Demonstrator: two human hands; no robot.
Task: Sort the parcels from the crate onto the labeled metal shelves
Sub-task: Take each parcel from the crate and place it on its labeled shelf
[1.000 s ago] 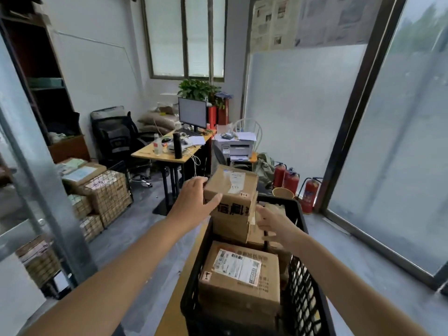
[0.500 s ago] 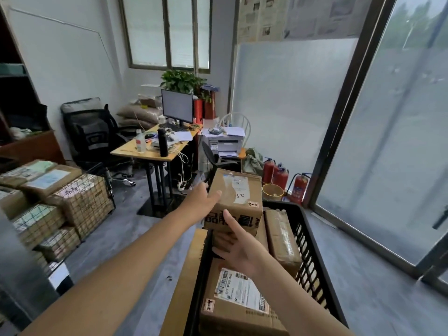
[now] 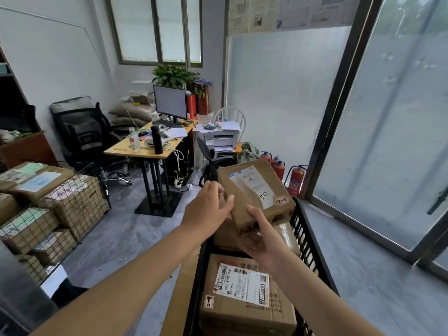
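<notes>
Near: labelled parcel lies flat in black crate. Over the crate's far end, tilted parcel is held up. Right grip cups its near corner, thumb on top; left grip curls round its left edge. Far left: desk.

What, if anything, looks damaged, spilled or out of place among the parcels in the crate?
Nothing looks torn or spilled. The only thing askew is the lifted parcel, tilted above the black crate because the left hand and right hand hold it. The labelled parcel below lies flat, intact.
</notes>
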